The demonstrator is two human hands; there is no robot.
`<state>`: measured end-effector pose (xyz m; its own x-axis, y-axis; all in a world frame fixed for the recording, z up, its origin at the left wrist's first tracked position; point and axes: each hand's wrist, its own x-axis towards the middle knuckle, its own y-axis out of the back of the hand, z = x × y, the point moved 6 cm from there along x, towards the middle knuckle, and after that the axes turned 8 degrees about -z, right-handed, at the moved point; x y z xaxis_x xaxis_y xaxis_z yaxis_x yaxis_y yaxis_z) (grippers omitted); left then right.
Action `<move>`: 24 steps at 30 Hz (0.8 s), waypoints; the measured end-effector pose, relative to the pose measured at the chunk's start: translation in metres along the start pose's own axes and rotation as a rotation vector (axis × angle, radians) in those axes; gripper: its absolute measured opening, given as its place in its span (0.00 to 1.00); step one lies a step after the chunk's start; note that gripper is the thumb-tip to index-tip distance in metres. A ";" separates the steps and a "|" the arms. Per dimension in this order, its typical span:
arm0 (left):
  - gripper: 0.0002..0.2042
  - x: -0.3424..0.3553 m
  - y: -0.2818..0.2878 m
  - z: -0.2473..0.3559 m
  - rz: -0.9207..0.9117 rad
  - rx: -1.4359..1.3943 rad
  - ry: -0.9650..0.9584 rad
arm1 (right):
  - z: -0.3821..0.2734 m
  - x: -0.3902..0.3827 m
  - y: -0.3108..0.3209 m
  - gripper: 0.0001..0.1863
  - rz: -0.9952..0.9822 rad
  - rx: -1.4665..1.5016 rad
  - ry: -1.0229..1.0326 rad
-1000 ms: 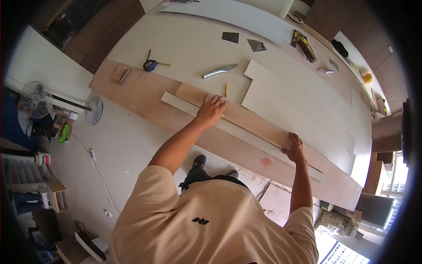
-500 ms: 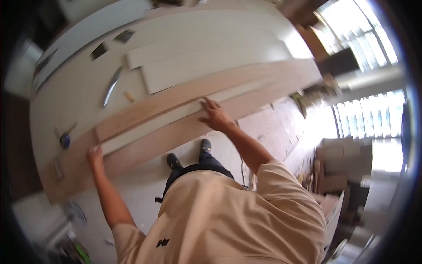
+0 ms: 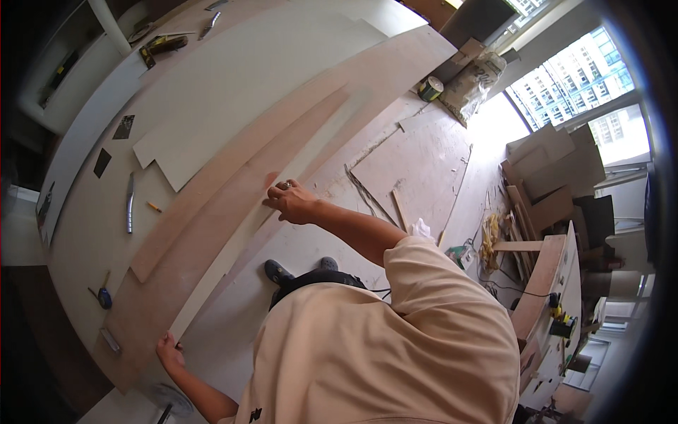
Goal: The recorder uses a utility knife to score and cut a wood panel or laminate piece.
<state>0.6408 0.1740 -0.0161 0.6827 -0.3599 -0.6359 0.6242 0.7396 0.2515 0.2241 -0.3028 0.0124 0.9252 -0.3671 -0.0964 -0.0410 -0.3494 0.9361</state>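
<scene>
A long, narrow pale strip [image 3: 219, 274] lies lengthwise along the near side of a pinkish wooden board [image 3: 145, 311]. At its near left end my left hand [image 3: 169, 351] is closed on the strip, with the fingertips partly hidden. Farther along, my right hand [image 3: 292, 203] has its fingers bent over the strip and grips it by the edges. A second pinkish plank [image 3: 201, 201] rests on the board, beyond the strip and roughly parallel to it.
On the large worktable are white panels [image 3: 212, 134], a silver knife [image 3: 130, 205], a small orange stick [image 3: 154, 207] and a blue tool [image 3: 104, 298]. Wood offcuts [image 3: 399, 208] lie on the floor at right. Cardboard [image 3: 565, 162] and a wooden bench [image 3: 540, 283] stand farther right.
My view has turned, so the table lies more steeply across it. The strip now sits nearer the board's close edge. My right hand has gone from spread fingers to bent ones.
</scene>
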 end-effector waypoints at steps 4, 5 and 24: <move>0.08 -0.036 0.000 -0.022 -0.033 -0.020 0.035 | 0.008 -0.040 -0.004 0.26 0.138 -0.076 0.040; 0.08 -0.047 0.004 -0.025 -0.015 -0.016 0.041 | 0.009 -0.050 0.001 0.26 0.211 -0.076 0.023; 0.10 -0.152 -0.056 -0.092 -0.074 0.091 0.121 | 0.036 -0.152 -0.101 0.18 0.278 2.023 -0.718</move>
<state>0.4672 0.2396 -0.0003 0.5862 -0.3364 -0.7370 0.7067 0.6572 0.2621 0.0741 -0.2424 -0.0792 0.5839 -0.5612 -0.5866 -0.7969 -0.2586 -0.5460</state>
